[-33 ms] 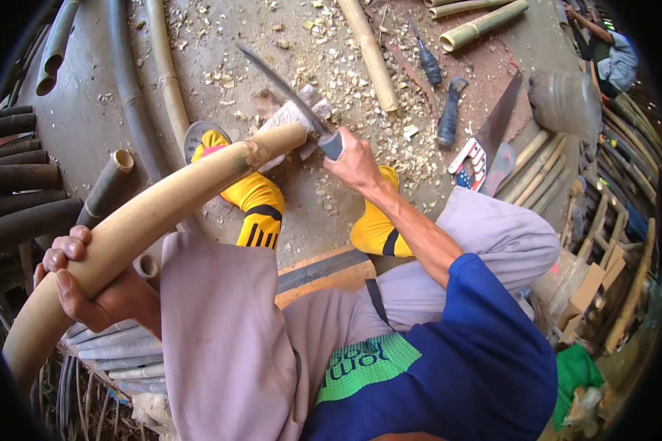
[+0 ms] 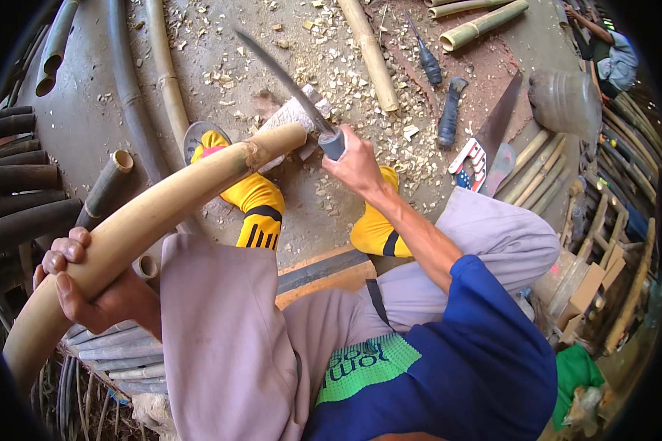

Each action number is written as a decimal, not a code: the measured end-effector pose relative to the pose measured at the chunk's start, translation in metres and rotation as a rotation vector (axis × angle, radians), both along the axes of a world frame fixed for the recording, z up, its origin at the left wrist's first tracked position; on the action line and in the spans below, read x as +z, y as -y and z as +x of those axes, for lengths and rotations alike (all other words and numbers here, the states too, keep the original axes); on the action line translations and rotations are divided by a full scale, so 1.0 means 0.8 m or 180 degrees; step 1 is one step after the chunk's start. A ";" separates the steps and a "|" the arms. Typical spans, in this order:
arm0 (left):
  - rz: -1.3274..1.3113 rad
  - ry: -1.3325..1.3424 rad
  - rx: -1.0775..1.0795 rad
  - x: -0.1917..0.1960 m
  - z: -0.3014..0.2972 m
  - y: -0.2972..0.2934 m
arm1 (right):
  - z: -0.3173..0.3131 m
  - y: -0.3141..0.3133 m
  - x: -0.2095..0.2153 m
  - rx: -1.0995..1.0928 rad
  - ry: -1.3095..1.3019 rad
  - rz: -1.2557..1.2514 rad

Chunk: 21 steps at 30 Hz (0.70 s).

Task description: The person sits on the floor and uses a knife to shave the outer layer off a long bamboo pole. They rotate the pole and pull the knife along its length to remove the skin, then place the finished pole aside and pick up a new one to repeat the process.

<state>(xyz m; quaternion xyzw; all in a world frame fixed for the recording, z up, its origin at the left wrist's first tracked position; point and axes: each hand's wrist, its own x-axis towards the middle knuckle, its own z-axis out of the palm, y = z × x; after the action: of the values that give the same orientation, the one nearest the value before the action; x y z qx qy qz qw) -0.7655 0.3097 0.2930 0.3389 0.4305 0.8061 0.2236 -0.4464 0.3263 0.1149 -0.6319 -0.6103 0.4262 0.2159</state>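
Resting across the person's lap and slanting up toward the middle of the view, one pale bamboo pole (image 2: 162, 209) has its far end propped on a light chopping block (image 2: 290, 117) on the ground. The left hand (image 2: 88, 283) wraps the near part of the pole, fingers (image 2: 62, 253) curled tight over its top, thumb underneath. The right hand (image 2: 357, 165) is closed in a fist about the grey handle of one long curved knife (image 2: 287, 84), whose blade reaches up and to the left just beyond the pole's tip.

Judging by the thick scatter of wood chips (image 2: 309, 59) around the block, a good deal of trimming looks done; the pole's tip shows a rough brown ring at a node, so the end seems to need more work.

Two feet in yellow socks (image 2: 254, 202) sit either side of the block. Beyond them lie one loose pale bamboo length (image 2: 368, 51), two dark-handled tools (image 2: 449, 110) and one hand saw (image 2: 493, 128). Several dark poles (image 2: 22, 191) are stacked at the left. Another person (image 2: 614, 51) crouches at the top right.
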 end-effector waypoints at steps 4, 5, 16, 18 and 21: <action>0.0245 -0.0073 -0.0464 -0.002 -0.019 0.004 | -0.020 -0.009 0.043 -0.0408 -0.0664 0.1103; 0.0268 -0.0113 -0.0518 -0.002 -0.020 0.004 | -0.019 -0.004 0.023 -0.0152 -0.0301 0.0765; 0.0485 -0.0328 -0.1020 -0.004 -0.023 0.006 | -0.019 -0.009 0.027 -0.0243 -0.0626 0.1061; 0.0517 -0.0347 -0.1162 -0.003 -0.026 0.005 | -0.004 -0.003 -0.029 0.0147 0.0049 -0.0021; 0.0541 -0.0464 -0.1359 -0.005 -0.028 0.006 | 0.006 -0.011 -0.028 0.0413 0.0464 -0.0465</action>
<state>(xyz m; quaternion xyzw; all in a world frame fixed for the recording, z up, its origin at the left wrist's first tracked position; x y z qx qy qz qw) -0.7882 0.3048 0.2891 0.4972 0.2947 0.7473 0.3279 -0.4417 0.3355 0.0928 -0.6344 -0.6314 0.4355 0.0963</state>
